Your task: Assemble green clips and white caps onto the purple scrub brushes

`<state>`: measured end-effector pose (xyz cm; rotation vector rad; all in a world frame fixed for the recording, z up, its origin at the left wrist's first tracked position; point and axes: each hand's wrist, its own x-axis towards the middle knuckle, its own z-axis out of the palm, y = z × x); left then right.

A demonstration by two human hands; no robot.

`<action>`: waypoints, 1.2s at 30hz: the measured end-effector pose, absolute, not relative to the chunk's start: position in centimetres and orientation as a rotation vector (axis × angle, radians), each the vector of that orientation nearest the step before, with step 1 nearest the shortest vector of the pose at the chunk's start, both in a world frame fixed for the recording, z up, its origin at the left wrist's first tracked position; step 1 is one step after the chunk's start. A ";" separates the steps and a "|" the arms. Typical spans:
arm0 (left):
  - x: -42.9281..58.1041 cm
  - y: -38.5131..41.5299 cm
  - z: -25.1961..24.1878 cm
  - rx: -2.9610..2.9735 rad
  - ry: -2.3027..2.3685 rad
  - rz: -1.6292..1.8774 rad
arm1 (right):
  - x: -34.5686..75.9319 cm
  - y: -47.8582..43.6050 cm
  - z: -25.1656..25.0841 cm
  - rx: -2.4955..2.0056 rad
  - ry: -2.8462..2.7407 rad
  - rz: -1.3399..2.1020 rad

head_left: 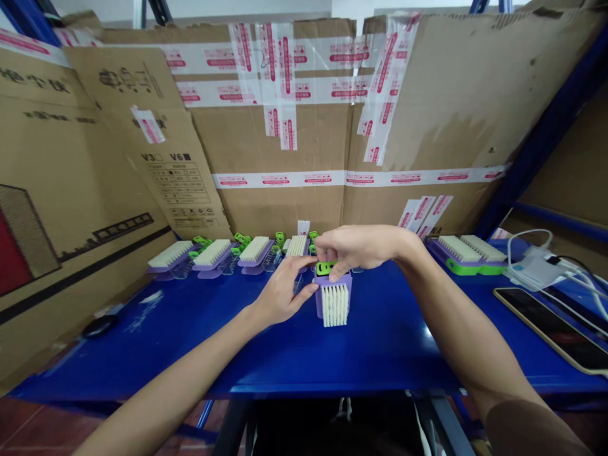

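Note:
A purple brush with white bristles (pixel 335 305) stands at the middle of the blue table, its bristles facing me. On top of it is a green clip-like part (pixel 325 268). My left hand (pixel 284 290) pinches the brush's upper left edge between thumb and fingers. From above and the right, my right hand (pixel 349 248) closes its fingers and thumb round the green part. The right fingertips partly cover that green part. Just behind my hands stands another brush (pixel 297 246), partly hidden by them.
More purple brushes (pixel 213 252) with green and clear parts line the back left. Two green-edged brushes (pixel 458 248), a white charger (pixel 534 266) with cables and a phone (pixel 553 326) lie right. Cardboard (pixel 285 145) walls the blue table (pixel 199 354); a black disc (pixel 99 326) sits left.

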<state>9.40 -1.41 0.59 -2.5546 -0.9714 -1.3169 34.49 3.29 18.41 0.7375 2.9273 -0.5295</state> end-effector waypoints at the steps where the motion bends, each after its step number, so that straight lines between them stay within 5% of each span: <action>1: 9.4 -1.4 0.6 -2.555 -0.969 -1.320 | 34.4 3.4 18.3 0.742 2.923 -0.528; 36: 9.7 -1.4 1.3 -2.479 -0.705 -1.305 | 34.7 3.3 18.4 0.656 3.006 -0.455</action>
